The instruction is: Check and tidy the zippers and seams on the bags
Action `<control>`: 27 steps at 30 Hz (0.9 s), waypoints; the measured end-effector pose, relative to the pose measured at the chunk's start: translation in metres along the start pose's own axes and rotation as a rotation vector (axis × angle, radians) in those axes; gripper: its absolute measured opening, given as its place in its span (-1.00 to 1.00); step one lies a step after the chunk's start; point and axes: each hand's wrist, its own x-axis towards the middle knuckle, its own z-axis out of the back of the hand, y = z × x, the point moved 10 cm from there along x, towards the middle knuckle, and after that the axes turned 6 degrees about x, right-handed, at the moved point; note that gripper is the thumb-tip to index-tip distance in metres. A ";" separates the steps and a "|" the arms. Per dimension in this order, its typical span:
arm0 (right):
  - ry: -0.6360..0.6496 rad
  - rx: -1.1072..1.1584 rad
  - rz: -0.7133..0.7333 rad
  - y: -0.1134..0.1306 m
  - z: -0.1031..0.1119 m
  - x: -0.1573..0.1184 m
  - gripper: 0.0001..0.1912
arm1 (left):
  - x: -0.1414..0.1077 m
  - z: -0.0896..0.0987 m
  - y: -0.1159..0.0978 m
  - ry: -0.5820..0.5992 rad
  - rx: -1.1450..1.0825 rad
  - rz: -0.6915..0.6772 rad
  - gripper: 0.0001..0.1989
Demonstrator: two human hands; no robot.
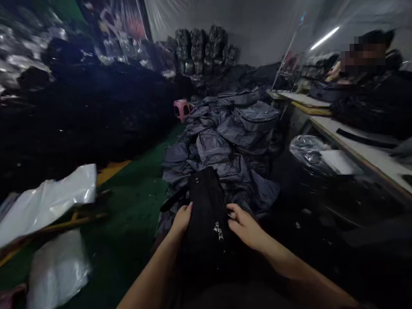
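A black bag [206, 197] with metal zipper pulls [219, 231] lies in front of me, its far end against a heap of grey bags. My left hand [183, 219] is closed on the bag's left side, thumb on top and the other fingers mostly hidden. On the opposite side, my right hand [243, 225] is closed in a pinch close to the bag's edge. Something small and shiny shows between its fingertips, too small to name. A dark strap [174, 199] sticks out to the left of the bag.
The heap of grey bags [214, 146] stretches ahead, with a pink stool [182, 110] beside it. White plastic sheets [61, 197] lie at left. Along the right runs a worktable [357, 133], where another person [370, 56] is. Wrapped bundles [202, 47] are stacked at the back.
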 end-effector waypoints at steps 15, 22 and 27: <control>-0.168 0.599 -0.042 -0.025 0.010 -0.008 -0.75 | -0.004 0.025 0.048 -0.058 -0.209 0.043 -0.49; -0.123 0.620 -0.038 -0.026 0.003 -0.003 -0.83 | 0.008 0.019 0.070 -0.086 -0.345 0.084 -0.55; -0.048 0.416 0.097 -0.019 0.012 -0.005 -0.81 | 0.015 0.013 0.071 -0.106 -0.428 0.080 -0.57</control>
